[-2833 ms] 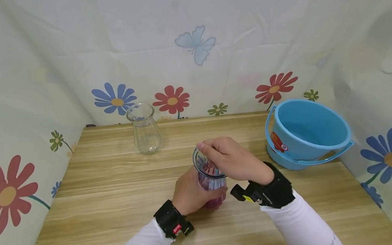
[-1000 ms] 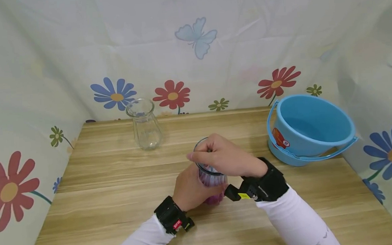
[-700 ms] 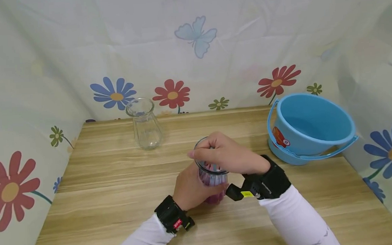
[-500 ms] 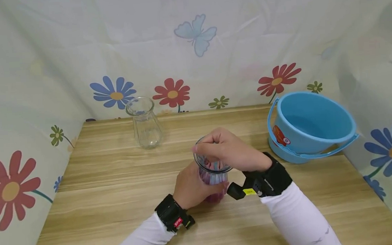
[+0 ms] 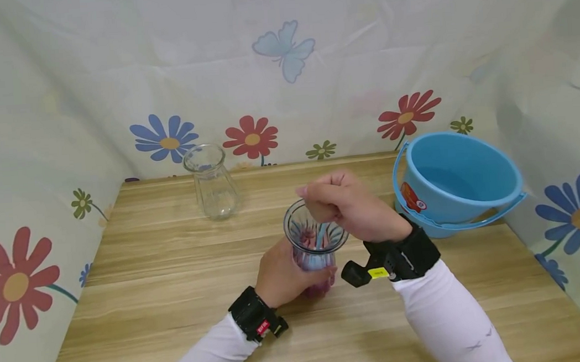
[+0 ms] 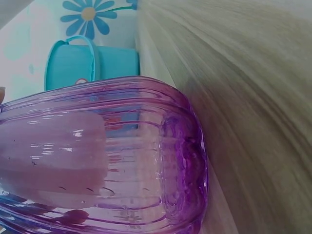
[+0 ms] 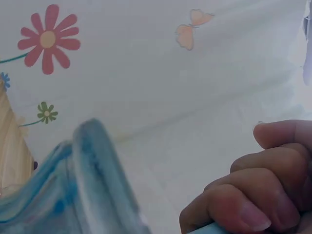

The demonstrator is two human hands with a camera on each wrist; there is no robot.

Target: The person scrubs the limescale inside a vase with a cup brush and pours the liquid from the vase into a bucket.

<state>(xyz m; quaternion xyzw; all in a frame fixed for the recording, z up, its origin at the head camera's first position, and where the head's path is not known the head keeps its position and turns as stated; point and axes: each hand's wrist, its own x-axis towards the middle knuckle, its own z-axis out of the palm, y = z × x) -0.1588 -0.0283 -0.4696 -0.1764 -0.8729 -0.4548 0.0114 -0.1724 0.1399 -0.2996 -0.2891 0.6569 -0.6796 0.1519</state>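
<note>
Tabletop (image 5: 150,267), one bucket (image 5: 446,206), one clear jar (image 5: 216,194), left grip (image 5: 285,278) round purple jar (image 5: 317,261), right grip (image 5: 354,209) pinching one rod (image 5: 321,235)

The tinted vase (image 5: 315,261) and clear vase (image 5: 216,190) look glossy glass, the bucket (image 5: 438,202) smooth plastic.

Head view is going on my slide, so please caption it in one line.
Left hand grips a tinted glass vase; right hand holds a light-blue rod reaching into it.
</note>
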